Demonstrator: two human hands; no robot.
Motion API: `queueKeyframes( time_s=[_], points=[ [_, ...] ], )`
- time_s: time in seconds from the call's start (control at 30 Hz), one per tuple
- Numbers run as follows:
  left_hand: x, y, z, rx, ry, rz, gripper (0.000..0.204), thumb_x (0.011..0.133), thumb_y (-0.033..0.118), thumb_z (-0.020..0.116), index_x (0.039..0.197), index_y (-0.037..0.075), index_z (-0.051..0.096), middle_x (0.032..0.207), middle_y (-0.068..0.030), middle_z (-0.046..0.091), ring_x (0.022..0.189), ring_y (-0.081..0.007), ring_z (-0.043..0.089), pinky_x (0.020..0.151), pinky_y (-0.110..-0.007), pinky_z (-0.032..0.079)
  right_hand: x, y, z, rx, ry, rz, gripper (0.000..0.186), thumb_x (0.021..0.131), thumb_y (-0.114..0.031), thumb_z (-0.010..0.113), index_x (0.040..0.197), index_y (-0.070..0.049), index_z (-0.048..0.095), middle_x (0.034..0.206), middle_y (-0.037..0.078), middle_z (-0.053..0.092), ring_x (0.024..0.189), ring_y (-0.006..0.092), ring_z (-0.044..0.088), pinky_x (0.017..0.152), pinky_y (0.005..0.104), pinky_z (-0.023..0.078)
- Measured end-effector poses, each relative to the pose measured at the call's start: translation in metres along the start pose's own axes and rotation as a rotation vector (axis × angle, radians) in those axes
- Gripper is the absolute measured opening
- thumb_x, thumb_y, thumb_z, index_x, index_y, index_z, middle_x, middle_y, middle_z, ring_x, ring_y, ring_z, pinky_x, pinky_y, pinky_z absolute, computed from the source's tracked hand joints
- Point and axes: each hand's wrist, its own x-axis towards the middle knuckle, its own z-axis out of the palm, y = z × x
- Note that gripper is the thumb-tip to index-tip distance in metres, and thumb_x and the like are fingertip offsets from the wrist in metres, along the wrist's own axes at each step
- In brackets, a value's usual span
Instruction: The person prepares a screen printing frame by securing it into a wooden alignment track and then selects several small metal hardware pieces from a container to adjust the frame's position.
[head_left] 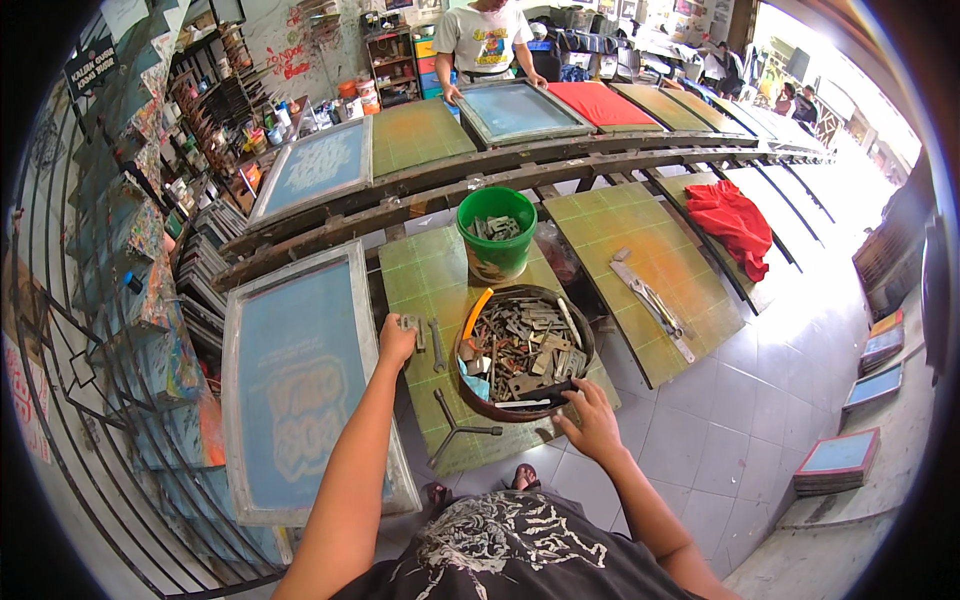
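Blue screen [292,330], pale lettering [308,425]; left hand [397,342] beside, gripping metal piece [412,323].

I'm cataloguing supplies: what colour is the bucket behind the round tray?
The bucket is green, best seen in the head view.

Olive-green, gridded, rectangular desk [420,290] | far end: green round plastic bucket [495,256] | centre: dark round metal-filled pan [484,403] | left: grey metal spanner [438,345], black three-armed metal wrench [456,430]

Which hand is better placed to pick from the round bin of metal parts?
Probably your right hand: it's at the rim of the bin, while your left hand is beside the wrench, apparently holding a metal piece.
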Motion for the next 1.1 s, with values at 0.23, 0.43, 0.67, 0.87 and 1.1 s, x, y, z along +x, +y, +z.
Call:
queueKeyframes(
  time_s=[0.23,0.43,0.67,0.87,1.1],
  points=[
    [0.011,-0.011,0.009,0.197,-0.041,0.112,0.051,0.085,0.015,0.062,0.130,-0.003,0.048,0.133,-0.0247,0.047,0.117,-0.0409,0.051,0.095,-0.045,0.045,-0.011,0.003,0.012,-0.021,-0.005,-0.021,0.050,0.079,-0.030,0.069,0.121,-0.005,0.055,0.137,0.019,0.043,0.130,0.0390,0.038,0.106,0.0467,0.034],
    [-0.011,-0.010,0.021,0.271,-0.018,0.182,0.062,0.089,0.028,0.058,0.139,-0.001,0.038,0.145,-0.0251,0.035,0.133,-0.0402,0.034,0.109,-0.045,0.032,0.001,0.003,-0.001,-0.039,-0.054,-0.019,0.049,0.079,-0.028,0.069,0.121,-0.006,0.055,0.131,0.017,0.049,0.126,0.0370,0.042,0.104,0.0458,0.036],
    [-0.068,-0.004,0.010,0.118,-0.025,0.300,0.063,0.089,0.032,0.061,0.139,0.003,0.038,0.147,-0.0252,0.029,0.137,-0.0392,0.028,0.111,-0.044,0.028,0.055,-0.014,-0.017,0.432,-0.120,0.161,0.061,0.087,-0.023,0.065,0.138,-0.002,0.038,0.101,0.013,0.063,0.092,0.0229,0.059,0.083,0.0351,0.047],
    [-0.147,0.011,0.007,-0.032,-0.150,0.520,0.059,0.088,0.032,0.062,0.136,0.003,0.042,0.145,-0.0214,0.035,0.133,-0.0380,0.037,0.108,-0.044,0.032,0.146,-0.032,-0.051,0.868,0.226,0.273,0.055,0.092,-0.019,0.060,0.140,-0.003,0.036,0.096,0.009,0.065,0.082,0.0139,0.061,0.075,0.0284,0.049],
    [-0.182,0.008,0.007,-0.145,-0.327,0.458,0.058,0.090,0.033,0.059,0.139,0.007,0.039,0.144,-0.0229,0.035,0.132,-0.0394,0.037,0.108,-0.043,0.032,0.098,-0.036,0.016,0.019,-0.176,-0.003,0.034,0.080,-0.027,0.069,0.108,-0.007,0.065,0.100,0.014,0.065,0.097,0.0316,0.061,0.084,0.0407,0.049]
  ],
)
